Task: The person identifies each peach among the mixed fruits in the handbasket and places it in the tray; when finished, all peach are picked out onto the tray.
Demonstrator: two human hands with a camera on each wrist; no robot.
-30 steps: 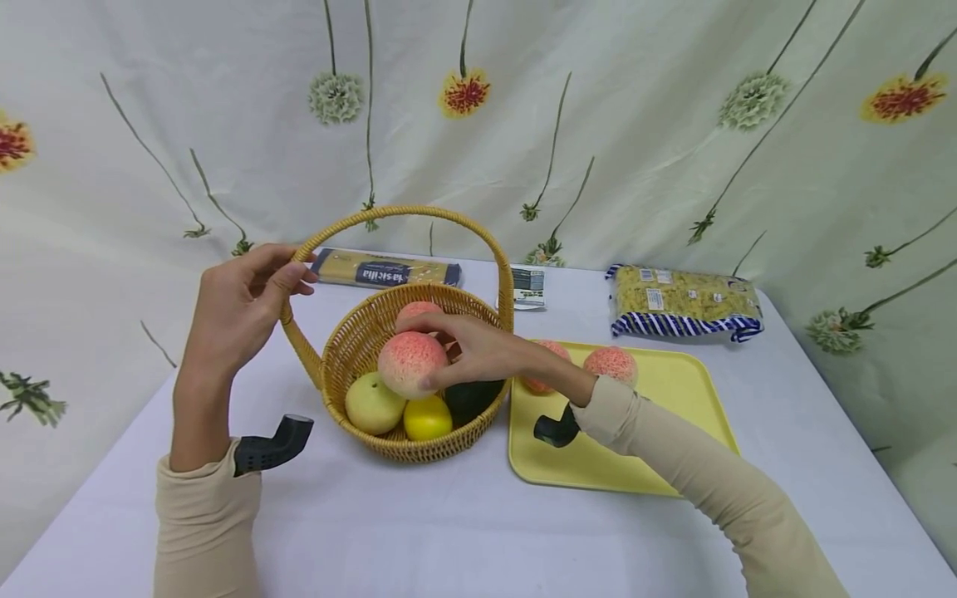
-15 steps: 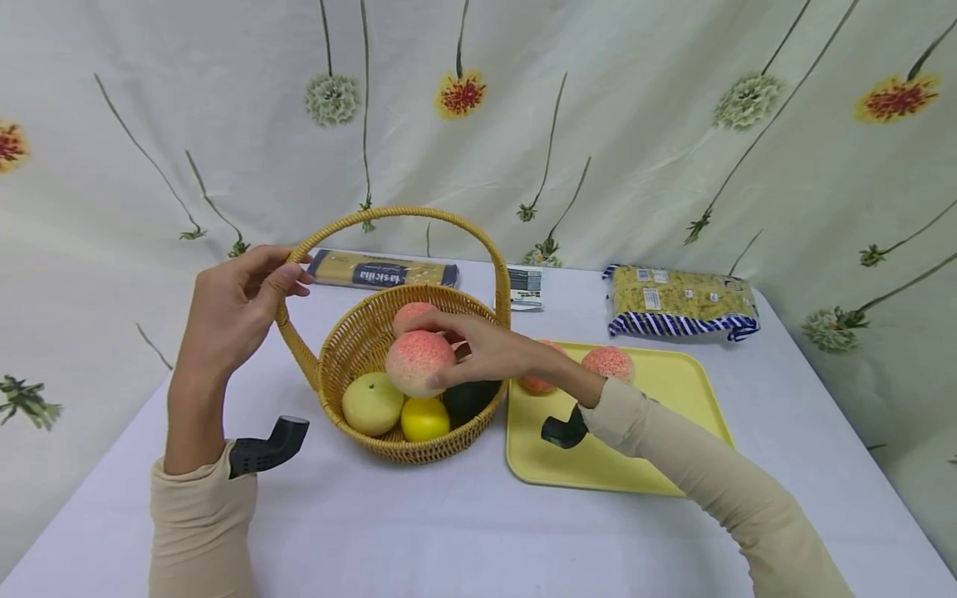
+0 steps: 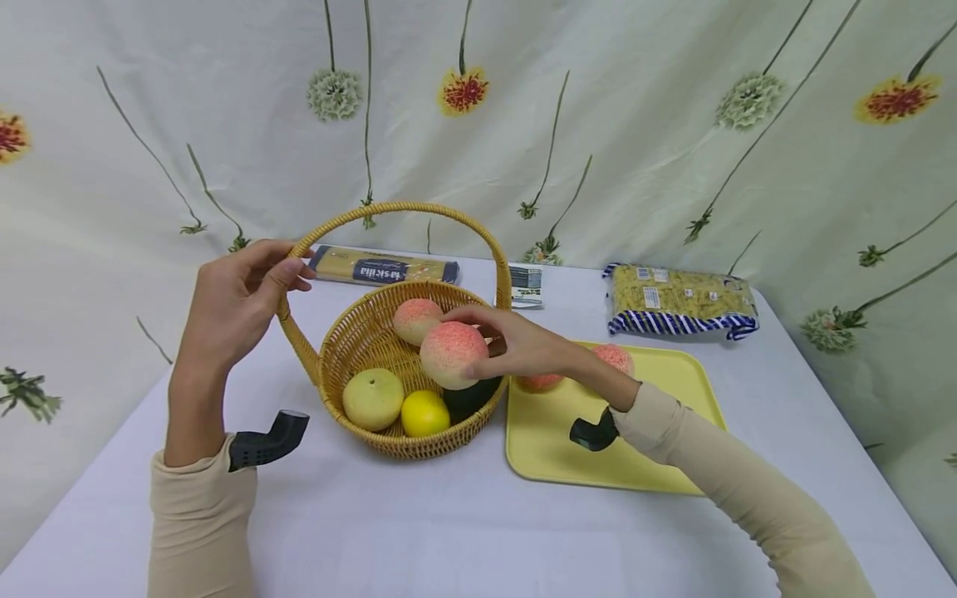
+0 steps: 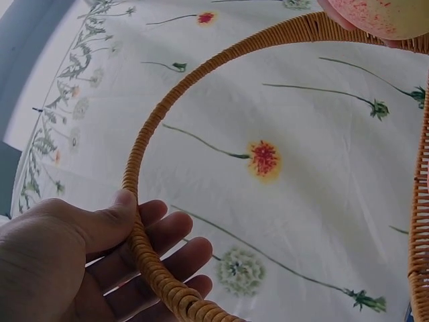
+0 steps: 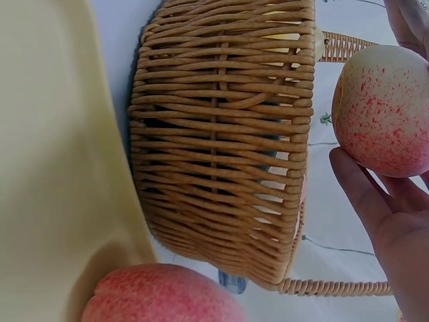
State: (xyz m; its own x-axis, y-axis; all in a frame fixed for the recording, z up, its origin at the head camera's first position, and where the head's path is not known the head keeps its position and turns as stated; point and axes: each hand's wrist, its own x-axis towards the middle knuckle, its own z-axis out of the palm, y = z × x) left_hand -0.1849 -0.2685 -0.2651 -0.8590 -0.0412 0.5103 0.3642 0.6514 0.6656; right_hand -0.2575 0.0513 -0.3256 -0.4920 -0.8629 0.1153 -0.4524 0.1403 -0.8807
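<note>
My left hand (image 3: 235, 303) holds the left side of the wicker basket's arched handle (image 4: 141, 251), thumb on one side and fingers on the other. In my right hand (image 3: 527, 342) is a pink-and-cream peach (image 3: 452, 355), gripped between thumb and fingers above the right half of the basket (image 3: 419, 449). Inside the basket lie another peach (image 3: 416, 321), a pale yellow-green round fruit (image 3: 374, 399), a bright yellow fruit (image 3: 424, 414) and a dark green one (image 3: 469, 400), partly hidden by the held peach.
Right of the basket sits a yellow tray (image 3: 598, 453) bearing two peaches, one (image 3: 542, 382) half behind my right wrist, the other (image 3: 615, 358) farther right. Along the back lie a long pasta pack (image 3: 385, 267), a small packet (image 3: 527, 286) and a plump pasta bag (image 3: 682, 301).
My right hand has moved right with the peach, from the basket's middle toward its right side, uncovering the peach inside. The left hand keeps its place on the handle.
</note>
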